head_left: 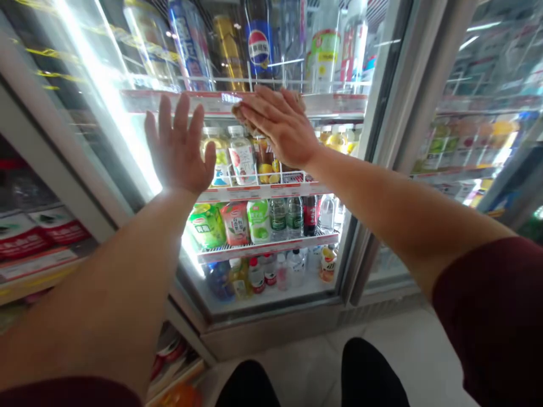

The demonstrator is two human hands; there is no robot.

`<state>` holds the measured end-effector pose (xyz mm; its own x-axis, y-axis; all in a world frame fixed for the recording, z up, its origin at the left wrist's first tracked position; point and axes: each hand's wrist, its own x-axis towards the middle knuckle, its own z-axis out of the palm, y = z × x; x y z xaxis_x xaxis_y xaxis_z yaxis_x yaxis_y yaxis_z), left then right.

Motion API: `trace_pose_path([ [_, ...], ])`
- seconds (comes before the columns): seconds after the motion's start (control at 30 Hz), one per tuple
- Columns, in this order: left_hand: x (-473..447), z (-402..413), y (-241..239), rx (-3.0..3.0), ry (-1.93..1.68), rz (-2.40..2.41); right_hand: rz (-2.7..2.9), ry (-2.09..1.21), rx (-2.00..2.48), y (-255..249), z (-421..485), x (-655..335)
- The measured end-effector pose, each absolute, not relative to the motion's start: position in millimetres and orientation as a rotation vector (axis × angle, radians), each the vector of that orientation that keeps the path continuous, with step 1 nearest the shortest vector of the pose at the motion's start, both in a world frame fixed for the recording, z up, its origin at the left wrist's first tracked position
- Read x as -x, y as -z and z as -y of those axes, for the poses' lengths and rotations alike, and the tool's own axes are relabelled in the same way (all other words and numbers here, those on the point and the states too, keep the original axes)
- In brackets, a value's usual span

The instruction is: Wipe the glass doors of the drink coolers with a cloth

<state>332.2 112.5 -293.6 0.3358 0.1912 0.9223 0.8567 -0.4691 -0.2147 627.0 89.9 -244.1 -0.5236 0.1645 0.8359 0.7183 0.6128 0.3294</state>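
My left hand [180, 150] is raised flat with its fingers spread, palm toward the glass door [271, 305] of a lit drinks cooler. It holds nothing, and I cannot tell whether it touches the pane. My right hand [282, 124] lies flat across the upper middle of the door, fingers together and pointing left. Under it, a crumpled brownish cloth [238, 111] shows at the fingertips and the far edge. Most of that cloth is hidden by the hand. Behind the glass, a Pepsi bottle [258, 51] stands on the top shelf, just above my right hand.
Shelves inside hold several drinks, among them a green drink carton [206, 225] and a red-labelled cola bottle [310, 215]. A metal door frame [382, 141] stands at the right beside another glass door. Packaged goods [59, 223] sit on shelving at the left. Pale floor tiles [314, 362] lie below.
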Motion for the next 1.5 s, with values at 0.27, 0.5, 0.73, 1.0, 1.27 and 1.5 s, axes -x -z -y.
trace_pose_path([
  [0.27,-337,-105,294,1.89,1.194,0.942,1.916,0.967,0.885,261,-76,-629],
  [0.5,-336,-103,293,1.856,1.161,0.975,2.143,0.944,0.747,245,-80,-642],
  [0.73,-332,-106,294,1.85,1.128,0.949,2.019,0.977,0.903,263,-73,-640],
  [1.0,-333,-108,293,1.863,1.141,0.964,1.716,0.974,0.842,241,-92,-656],
  [1.27,-335,-107,293,1.873,1.159,0.965,2.167,1.069,0.781,261,-76,-668],
  [1.5,-338,-105,293,1.911,1.243,0.942,1.71,1.055,0.865,245,-87,-703],
])
